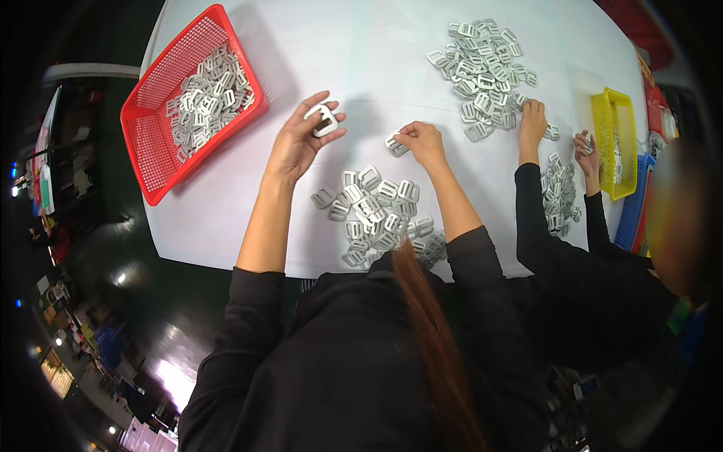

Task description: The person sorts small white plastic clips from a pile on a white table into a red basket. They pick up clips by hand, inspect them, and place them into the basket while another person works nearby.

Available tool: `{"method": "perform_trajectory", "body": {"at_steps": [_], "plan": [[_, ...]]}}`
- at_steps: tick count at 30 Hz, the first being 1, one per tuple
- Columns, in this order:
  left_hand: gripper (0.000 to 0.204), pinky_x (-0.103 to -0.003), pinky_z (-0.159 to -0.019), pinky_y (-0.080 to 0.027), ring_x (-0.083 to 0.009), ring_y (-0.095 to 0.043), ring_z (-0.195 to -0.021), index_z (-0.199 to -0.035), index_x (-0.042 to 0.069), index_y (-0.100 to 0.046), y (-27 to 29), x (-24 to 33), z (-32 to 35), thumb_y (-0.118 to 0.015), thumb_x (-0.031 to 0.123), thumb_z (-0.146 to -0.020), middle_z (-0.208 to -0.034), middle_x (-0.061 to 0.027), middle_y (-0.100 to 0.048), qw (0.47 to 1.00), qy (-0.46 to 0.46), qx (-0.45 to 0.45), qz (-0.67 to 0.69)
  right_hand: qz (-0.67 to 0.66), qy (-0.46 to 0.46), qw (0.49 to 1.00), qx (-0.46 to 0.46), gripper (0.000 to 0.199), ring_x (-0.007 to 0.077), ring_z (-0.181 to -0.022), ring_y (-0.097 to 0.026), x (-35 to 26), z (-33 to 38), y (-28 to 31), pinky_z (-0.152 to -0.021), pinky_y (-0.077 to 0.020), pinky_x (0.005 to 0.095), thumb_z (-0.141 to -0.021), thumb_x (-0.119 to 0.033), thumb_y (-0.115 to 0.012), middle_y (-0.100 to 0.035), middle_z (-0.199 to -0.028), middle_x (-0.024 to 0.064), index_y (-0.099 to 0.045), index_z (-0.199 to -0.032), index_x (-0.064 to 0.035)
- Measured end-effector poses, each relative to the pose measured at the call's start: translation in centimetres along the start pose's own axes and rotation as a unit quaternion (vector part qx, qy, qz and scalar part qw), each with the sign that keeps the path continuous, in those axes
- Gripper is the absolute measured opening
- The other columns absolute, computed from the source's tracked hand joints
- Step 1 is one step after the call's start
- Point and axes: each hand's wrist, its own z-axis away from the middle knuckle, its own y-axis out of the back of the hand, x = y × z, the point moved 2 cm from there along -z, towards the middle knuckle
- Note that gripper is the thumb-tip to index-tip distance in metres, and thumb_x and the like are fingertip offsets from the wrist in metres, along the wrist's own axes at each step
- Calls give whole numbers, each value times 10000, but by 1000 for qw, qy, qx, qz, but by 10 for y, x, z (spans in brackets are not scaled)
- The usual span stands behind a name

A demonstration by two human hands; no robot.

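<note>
A pale grey metal buckle (326,129), a frame with an open middle, is in my left hand (292,148). The hand is raised above the white table, palm turned inward, with its fingers around the frame. My right hand (424,145) pinches another buckle (396,145) between thumb and forefinger, low over the table. Between my forearms, close to the near edge, lies a loose pile of similar buckles (367,209). Part of that pile is hidden by a long strand of hair and my clothing.
A red perforated basket (143,167) with many buckles stands at the left. A second buckle pile (482,68) spreads at the far right. Beside me a co-worker's hands (532,124) work over another heap (557,194). A yellow basket (607,113) stands along the right edge.
</note>
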Motion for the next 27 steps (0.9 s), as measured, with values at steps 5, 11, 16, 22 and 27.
{"method": "perform_trajectory", "body": {"at_steps": [5, 11, 16, 22, 27], "plan": [[477, -371, -844, -523, -273, -536, -1062, -1290, -8, -351, 25, 57, 24, -518, 109, -859, -1194, -171, -476, 993, -104, 44, -21, -1, -11, 1000, 24, 197, 175, -633, -610, -6, -8, 2, -604, -479, 295, -671, -181, -743, -656, -713, 94, -662, -768, -30], [434, -391, -865, -521, -305, -536, -1061, -1282, -48, -332, 48, 95, 39, -451, 54, -877, -1191, -208, -465, 978, -192, 79, 9, 17, 3, 1000, 20, 196, 154, -630, -604, 6, -21, 1, -587, -476, 277, -684, -168, -732, -640, -707, 85, -657, -796, -25], [432, -382, -849, -526, -289, -540, -1050, -1283, -31, -342, 53, 80, 43, -456, 66, -878, -1176, -197, -484, 984, -163, 63, 20, -257, -96, 961, -30, 243, 148, -746, -620, 4, -11, 10, -582, -481, 222, -814, -114, -617, -632, -852, 99, -571, -1011, 21], [417, -374, -832, -530, -276, -543, -1041, -1275, -10, -364, 44, 31, 39, -466, 82, -881, -1197, -203, -456, 995, -73, 59, 38, -502, -213, 838, -3, 211, 228, -934, -617, 16, 31, -8, -692, -531, 239, -870, -107, -547, -597, -1002, 152, -505, -1010, 44], [388, -371, -829, -529, -259, -549, -1030, -1264, 2, -379, 35, 3, 36, -453, 80, -891, -1169, -170, -483, 998, -18, 34, 43, -510, -227, 830, 11, 208, 230, -928, -620, 9, 47, -26, -683, -533, 231, -871, -147, -563, -606, -982, 146, -516, -990, 17]]}}
